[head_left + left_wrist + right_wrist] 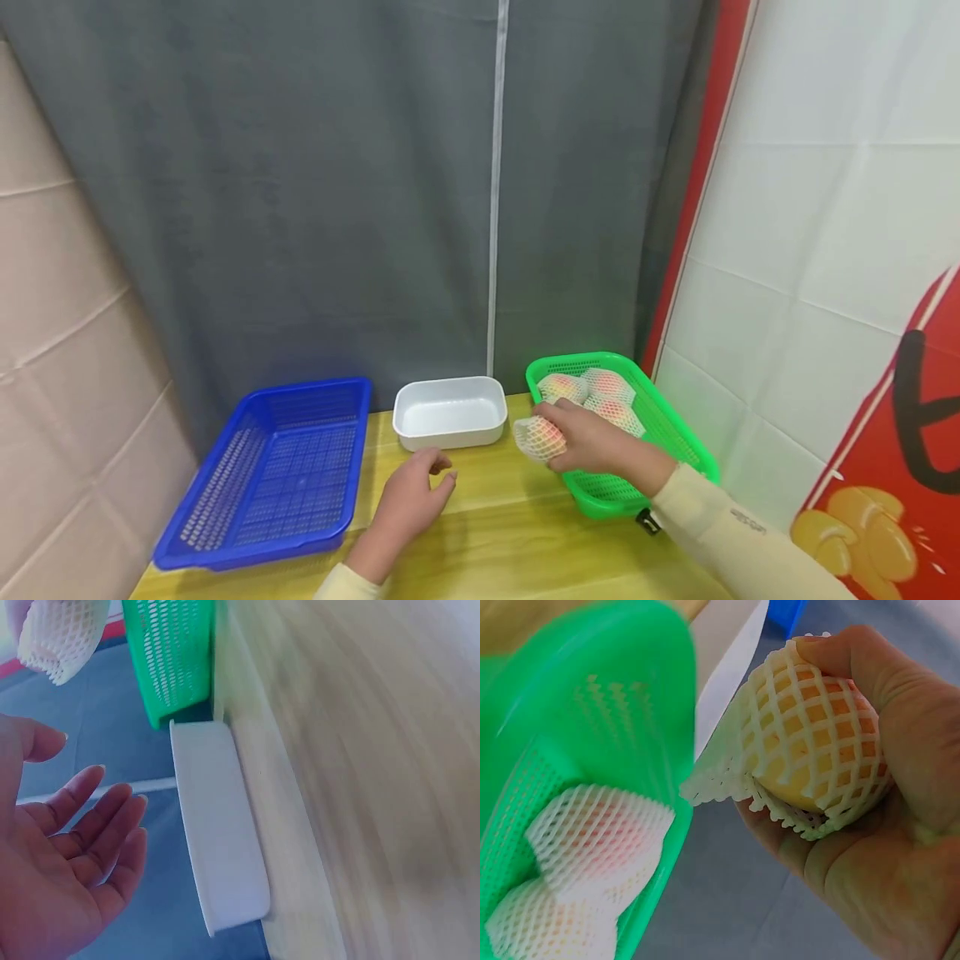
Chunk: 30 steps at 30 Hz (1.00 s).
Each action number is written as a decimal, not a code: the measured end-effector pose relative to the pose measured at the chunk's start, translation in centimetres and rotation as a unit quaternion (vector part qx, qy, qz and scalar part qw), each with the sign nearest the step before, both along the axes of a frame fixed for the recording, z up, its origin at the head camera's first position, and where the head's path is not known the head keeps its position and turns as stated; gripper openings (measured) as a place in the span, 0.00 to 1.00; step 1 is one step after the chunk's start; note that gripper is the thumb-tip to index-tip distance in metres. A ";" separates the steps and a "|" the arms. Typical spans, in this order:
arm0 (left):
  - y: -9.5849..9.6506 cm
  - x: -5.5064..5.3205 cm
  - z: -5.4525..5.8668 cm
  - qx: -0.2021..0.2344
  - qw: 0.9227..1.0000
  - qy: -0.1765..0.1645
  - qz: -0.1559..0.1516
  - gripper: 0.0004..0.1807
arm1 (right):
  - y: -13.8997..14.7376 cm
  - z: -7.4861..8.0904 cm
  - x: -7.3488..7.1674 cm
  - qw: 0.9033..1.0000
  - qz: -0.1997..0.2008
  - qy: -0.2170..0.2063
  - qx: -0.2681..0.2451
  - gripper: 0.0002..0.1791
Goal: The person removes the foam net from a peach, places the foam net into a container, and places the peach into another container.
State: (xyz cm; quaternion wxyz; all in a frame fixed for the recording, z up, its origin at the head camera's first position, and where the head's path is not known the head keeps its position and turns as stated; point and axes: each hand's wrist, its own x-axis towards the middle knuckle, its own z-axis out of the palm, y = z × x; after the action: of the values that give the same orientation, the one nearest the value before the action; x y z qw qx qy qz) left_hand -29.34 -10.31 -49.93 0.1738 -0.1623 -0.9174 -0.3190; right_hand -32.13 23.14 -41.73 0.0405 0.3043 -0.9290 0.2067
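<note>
My right hand point(596, 439) grips a red-and-yellow fruit in a white foam net point(540, 439), held over the left rim of the green basket point(675, 425). The right wrist view has its thumb on top and fingers underneath, with the loose end of the net point(720, 765) sticking out. Several more netted fruits point(609, 383) lie inside that basket, toward its back. Nothing is in my left hand point(411, 498); its fingers are loosely bent in front of the white plastic container point(450, 438). In the left wrist view its palm point(52, 892) shows, beside the container's side.
A blue plastic basket point(347, 500) stands on the left of the wood-patterned table point(480, 533). Behind the containers hangs a grey curtain point(337, 208). A white wall covering point(765, 333) rises close on the right. A small black tag point(648, 522) is by the green basket's front.
</note>
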 end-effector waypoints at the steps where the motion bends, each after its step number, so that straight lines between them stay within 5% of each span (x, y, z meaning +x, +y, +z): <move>1: -0.3 0.1 0.1 0.007 1.000 -0.003 0.005 0.06 | -0.4 0.0 0.0 1.000 0.001 0.000 0.004 0.44; 15: -1.9 0.4 0.9 0.068 0.997 -0.006 0.028 0.04 | -6.2 -0.7 0.1 0.998 0.058 -0.027 -0.001 0.42; 30: -2.7 0.5 1.3 0.079 0.996 -0.004 0.040 0.06 | -11.5 -2.6 -1.2 0.994 0.093 0.007 0.058 0.45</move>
State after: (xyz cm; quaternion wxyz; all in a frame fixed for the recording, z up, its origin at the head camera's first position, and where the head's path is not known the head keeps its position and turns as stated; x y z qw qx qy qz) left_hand -28.84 -12.98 -48.62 0.1955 -0.1097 -0.8957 -0.3840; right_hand -33.29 11.62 -44.36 0.0099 0.3930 -0.9067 0.1527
